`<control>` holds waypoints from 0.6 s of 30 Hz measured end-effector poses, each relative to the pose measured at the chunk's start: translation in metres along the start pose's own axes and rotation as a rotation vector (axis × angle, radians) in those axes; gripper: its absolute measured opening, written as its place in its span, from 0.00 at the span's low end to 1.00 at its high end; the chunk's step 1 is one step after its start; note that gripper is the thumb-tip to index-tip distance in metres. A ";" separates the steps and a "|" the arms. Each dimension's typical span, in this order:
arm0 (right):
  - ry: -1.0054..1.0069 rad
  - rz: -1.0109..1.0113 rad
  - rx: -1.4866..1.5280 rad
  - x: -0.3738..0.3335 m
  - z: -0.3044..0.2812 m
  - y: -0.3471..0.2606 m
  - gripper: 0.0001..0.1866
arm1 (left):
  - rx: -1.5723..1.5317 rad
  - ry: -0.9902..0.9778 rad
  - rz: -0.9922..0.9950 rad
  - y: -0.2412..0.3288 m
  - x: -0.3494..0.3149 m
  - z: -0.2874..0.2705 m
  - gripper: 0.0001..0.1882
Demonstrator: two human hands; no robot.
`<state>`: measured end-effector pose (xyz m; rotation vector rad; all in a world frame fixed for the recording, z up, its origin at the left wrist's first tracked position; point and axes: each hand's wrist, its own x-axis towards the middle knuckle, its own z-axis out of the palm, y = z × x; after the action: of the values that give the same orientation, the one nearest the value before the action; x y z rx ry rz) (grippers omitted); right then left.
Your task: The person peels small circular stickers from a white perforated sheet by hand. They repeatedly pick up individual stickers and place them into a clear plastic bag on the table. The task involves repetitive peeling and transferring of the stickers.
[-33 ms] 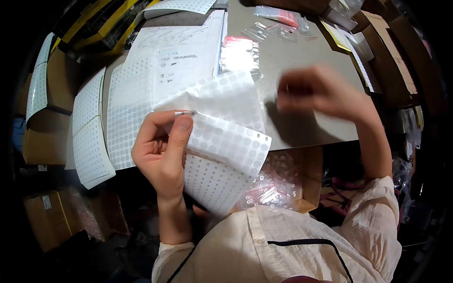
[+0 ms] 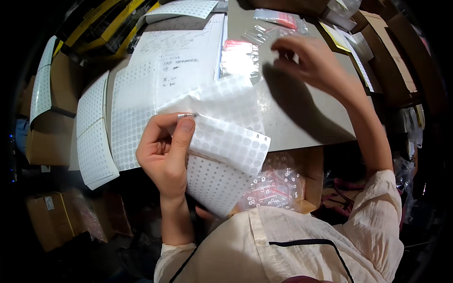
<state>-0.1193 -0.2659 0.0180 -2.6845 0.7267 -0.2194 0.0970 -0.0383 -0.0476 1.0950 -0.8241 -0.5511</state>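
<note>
My left hand (image 2: 166,151) pinches the top left corner of a white sheet of round stickers (image 2: 229,144) between thumb and bent forefinger. The sheet is folded over: pale grey dots show on the upper flap, rows of small printed circles on the part hanging below. Its lower end reaches down to my shirt. Over the grey table (image 2: 302,125), my right hand (image 2: 311,59) hovers with half-curled fingers, thumb and forefinger apart, and I see nothing between them. Closest to it lie small clear zip bags (image 2: 259,34) and a shiny stack of red-topped zip bags (image 2: 239,59).
Below the table edge, a cardboard box (image 2: 312,188) holds clear bags with small white rings (image 2: 276,186). More sticker sheets (image 2: 127,113) lie at the left, beside handwritten papers (image 2: 181,54). Cardboard boxes (image 2: 52,137) stand at far left, others (image 2: 389,52) at far right.
My right hand has moved farther away across the table, toward the small zip bags. My left hand keeps its grip on the sticker sheet almost in place.
</note>
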 end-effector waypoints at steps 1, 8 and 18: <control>0.315 -0.125 -0.239 0.025 0.011 0.032 0.13 | 0.008 0.007 -0.002 0.000 0.000 0.002 0.07; 0.506 -0.271 -0.485 0.077 0.048 0.076 0.09 | 0.025 0.022 0.032 -0.003 -0.004 -0.002 0.06; -0.092 0.446 1.096 -0.035 0.001 0.001 0.12 | 0.062 -0.023 -0.029 0.003 -0.005 0.002 0.07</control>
<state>-0.1489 -0.2482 0.0146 -1.4576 0.8236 -0.2687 0.0919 -0.0346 -0.0463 1.1607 -0.8518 -0.5663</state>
